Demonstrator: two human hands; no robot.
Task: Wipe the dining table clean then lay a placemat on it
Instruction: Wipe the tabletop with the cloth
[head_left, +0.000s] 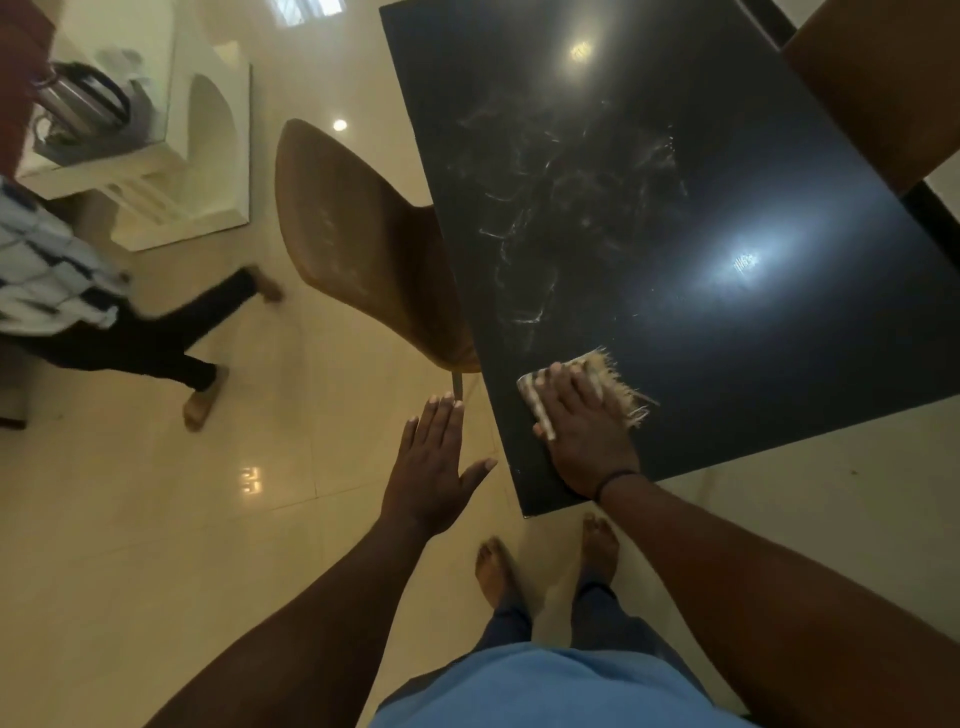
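The dining table (727, 322) has a glossy black top with pale wipe streaks across its middle. Near its front left corner lies a small frayed beige cloth (618, 387). My right hand (584, 431) presses flat on this cloth with straight fingers. My left hand (434, 462) hovers off the table's left edge, over the floor, with fingers spread and holding nothing. No placemat is in view.
A brown chair (363, 244) stands pushed against the table's left side. Another brown chair (883, 88) sits at the far right. A person (104, 312) walks across the tiled floor on the left, near a white shelf unit (208, 156). My bare feet stand at the table corner.
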